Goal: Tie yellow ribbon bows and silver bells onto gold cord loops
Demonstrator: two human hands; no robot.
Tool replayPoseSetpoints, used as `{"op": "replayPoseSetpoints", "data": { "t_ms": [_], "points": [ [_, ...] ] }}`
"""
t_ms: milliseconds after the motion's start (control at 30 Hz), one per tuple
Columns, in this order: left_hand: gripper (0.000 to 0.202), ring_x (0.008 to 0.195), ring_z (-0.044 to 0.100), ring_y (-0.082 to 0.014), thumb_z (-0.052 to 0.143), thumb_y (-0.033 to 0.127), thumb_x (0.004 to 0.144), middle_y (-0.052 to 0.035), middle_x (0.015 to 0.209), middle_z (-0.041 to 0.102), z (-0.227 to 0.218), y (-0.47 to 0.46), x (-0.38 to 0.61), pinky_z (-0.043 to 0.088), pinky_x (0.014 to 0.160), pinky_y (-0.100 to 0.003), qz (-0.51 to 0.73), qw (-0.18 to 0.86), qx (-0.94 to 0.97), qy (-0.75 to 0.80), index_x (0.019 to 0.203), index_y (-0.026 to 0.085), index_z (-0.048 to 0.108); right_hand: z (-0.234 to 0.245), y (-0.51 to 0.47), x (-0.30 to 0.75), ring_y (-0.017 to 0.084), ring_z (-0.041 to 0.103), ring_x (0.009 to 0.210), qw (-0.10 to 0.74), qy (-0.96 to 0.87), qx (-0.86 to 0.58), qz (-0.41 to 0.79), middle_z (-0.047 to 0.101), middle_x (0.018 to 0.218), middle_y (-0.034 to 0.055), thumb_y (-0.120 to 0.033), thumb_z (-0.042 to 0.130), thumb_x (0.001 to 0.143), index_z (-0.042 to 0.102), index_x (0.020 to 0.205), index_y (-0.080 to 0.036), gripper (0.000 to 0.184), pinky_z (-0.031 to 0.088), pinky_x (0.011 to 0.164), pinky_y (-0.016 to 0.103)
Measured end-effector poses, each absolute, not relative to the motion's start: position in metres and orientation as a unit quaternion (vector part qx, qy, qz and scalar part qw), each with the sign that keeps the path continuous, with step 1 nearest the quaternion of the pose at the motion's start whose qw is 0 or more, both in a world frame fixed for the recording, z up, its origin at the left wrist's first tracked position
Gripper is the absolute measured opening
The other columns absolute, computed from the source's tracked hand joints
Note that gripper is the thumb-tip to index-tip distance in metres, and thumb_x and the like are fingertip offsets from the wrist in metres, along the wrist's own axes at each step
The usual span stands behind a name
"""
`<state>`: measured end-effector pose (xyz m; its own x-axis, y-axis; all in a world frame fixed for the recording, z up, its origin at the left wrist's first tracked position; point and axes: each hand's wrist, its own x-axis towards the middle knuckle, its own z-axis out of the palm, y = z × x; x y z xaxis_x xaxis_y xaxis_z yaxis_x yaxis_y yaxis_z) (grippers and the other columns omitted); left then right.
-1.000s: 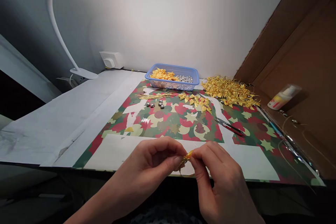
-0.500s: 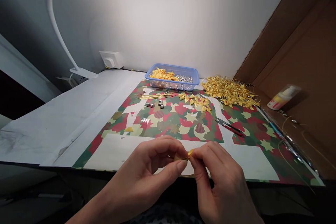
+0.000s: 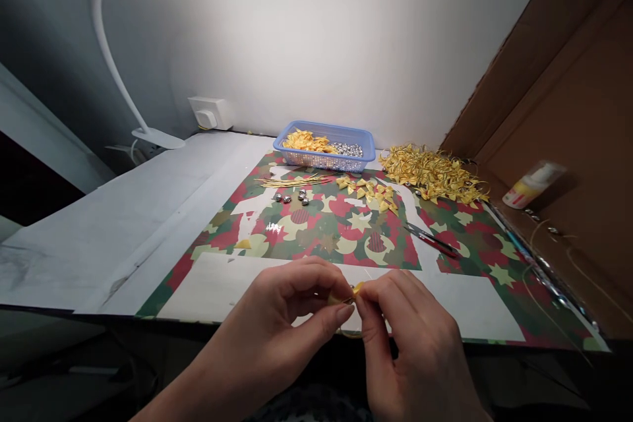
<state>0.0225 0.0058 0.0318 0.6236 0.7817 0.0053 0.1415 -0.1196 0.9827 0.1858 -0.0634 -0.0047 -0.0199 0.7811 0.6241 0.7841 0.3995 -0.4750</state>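
Observation:
Both of my hands meet above the near table edge, pinching one small yellow ribbon piece (image 3: 354,291) between them. My left hand (image 3: 291,306) grips it from the left with thumb and forefinger. My right hand (image 3: 408,323) pinches its right end, fingers curled tight. A thin gold thread (image 3: 352,332) loops down under the piece. Most of the ribbon piece is hidden by my fingertips.
A patterned red and green sheet (image 3: 316,224) covers the table. On it lie small silver bells (image 3: 293,196), gold threads (image 3: 297,180), loose yellow ribbon bits (image 3: 370,189), a big pile of finished yellow bows (image 3: 431,172), red scissors (image 3: 431,238). A blue basket (image 3: 326,157) stands behind. Glue bottle (image 3: 533,183) at right.
My left thumb has slid down under the ribbon piece and both hands have closed tighter on it. The view barely shifted.

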Motion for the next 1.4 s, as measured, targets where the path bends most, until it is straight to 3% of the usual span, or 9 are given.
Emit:
{"op": "replayPoseSetpoints", "data": {
  "t_ms": [267,433,633,800,1000,1133,1233,1300,1400],
  "points": [
    [0.017,0.075,0.062,-0.0185,0.061,0.018,0.090,-0.0029,0.078,0.069,0.035,0.006,0.024,0.054,0.067,-0.026,0.275,0.547,0.715,0.339,0.081,0.018,0.075,-0.003,-0.063,0.185,0.018,0.052,0.069,0.434,-0.715,-0.548,-0.024,0.055,0.075,0.0021,-0.004,0.048,0.092,0.053,0.088,-0.020,0.018,0.037,0.060,0.030],
    [0.014,0.076,0.065,-0.0199,0.065,0.020,0.088,-0.0038,0.079,0.071,0.037,0.007,0.022,0.055,0.069,-0.028,0.270,0.569,0.692,0.353,0.081,0.018,0.076,-0.002,-0.062,0.181,0.018,0.050,0.067,0.435,-0.706,-0.557,-0.048,0.054,0.072,0.0021,-0.004,0.048,0.092,0.053,0.086,-0.020,0.018,0.035,0.059,0.030],
    [0.010,0.074,0.064,-0.0163,0.071,0.019,0.086,-0.0007,0.077,0.072,0.033,0.012,0.020,0.054,0.068,-0.024,0.269,0.615,0.653,0.351,0.081,0.020,0.080,-0.003,-0.062,0.180,0.018,0.053,0.068,0.428,-0.707,-0.560,-0.049,0.057,0.074,0.0023,-0.006,0.050,0.093,0.055,0.088,-0.020,0.016,0.036,0.060,0.031],
    [0.009,0.071,0.068,-0.0114,0.075,0.015,0.083,0.0027,0.074,0.075,0.027,0.015,0.016,0.055,0.068,-0.016,0.284,0.693,0.565,0.346,0.078,0.022,0.081,0.000,-0.074,0.184,0.017,0.064,0.080,0.505,-0.636,-0.580,0.060,0.067,0.090,0.0024,-0.014,0.048,0.099,0.064,0.103,-0.024,0.019,0.049,0.069,0.028],
    [0.009,0.074,0.073,-0.0129,0.078,0.013,0.079,0.0017,0.077,0.080,0.028,0.015,0.017,0.057,0.070,-0.016,0.259,0.717,0.530,0.372,0.076,0.021,0.082,0.002,-0.079,0.196,0.009,0.059,0.055,0.606,-0.515,-0.569,0.210,0.063,0.073,-0.0023,-0.021,0.051,0.102,0.072,0.106,-0.031,0.024,0.051,0.053,0.020],
    [0.010,0.073,0.074,-0.0132,0.079,0.014,0.078,0.0016,0.076,0.080,0.027,0.015,0.018,0.058,0.069,-0.017,0.258,0.714,0.529,0.379,0.074,0.022,0.082,0.012,-0.069,0.203,0.007,0.062,0.055,0.690,-0.480,-0.466,0.276,0.062,0.082,-0.0031,-0.018,0.049,0.103,0.069,0.119,-0.035,0.030,0.059,0.058,0.020],
    [0.009,0.072,0.074,-0.0133,0.079,0.016,0.077,0.0017,0.075,0.079,0.023,0.016,0.016,0.058,0.070,-0.017,0.262,0.701,0.541,0.383,0.073,0.023,0.083,0.027,-0.062,0.208,0.004,0.056,0.050,0.754,-0.411,-0.435,0.270,0.063,0.083,-0.0044,-0.014,0.050,0.102,0.065,0.127,-0.035,0.036,0.064,0.066,0.023],
    [0.010,0.072,0.073,-0.0131,0.079,0.015,0.076,0.0019,0.076,0.077,0.022,0.017,0.015,0.057,0.068,-0.016,0.264,0.675,0.569,0.389,0.072,0.023,0.083,0.038,-0.056,0.212,0.003,0.053,0.049,0.772,-0.392,-0.426,0.261,0.063,0.079,-0.0052,-0.012,0.051,0.101,0.066,0.124,-0.031,0.033,0.065,0.074,0.024],
    [0.013,0.072,0.071,-0.0135,0.077,0.013,0.076,0.0012,0.079,0.075,0.021,0.016,0.014,0.056,0.065,-0.017,0.263,0.624,0.624,0.389,0.073,0.023,0.083,0.055,-0.044,0.220,0.003,0.054,0.052,0.774,-0.415,-0.409,0.250,0.063,0.081,-0.0045,-0.011,0.052,0.101,0.070,0.104,-0.025,0.023,0.064,0.085,0.030]
  ]
}}
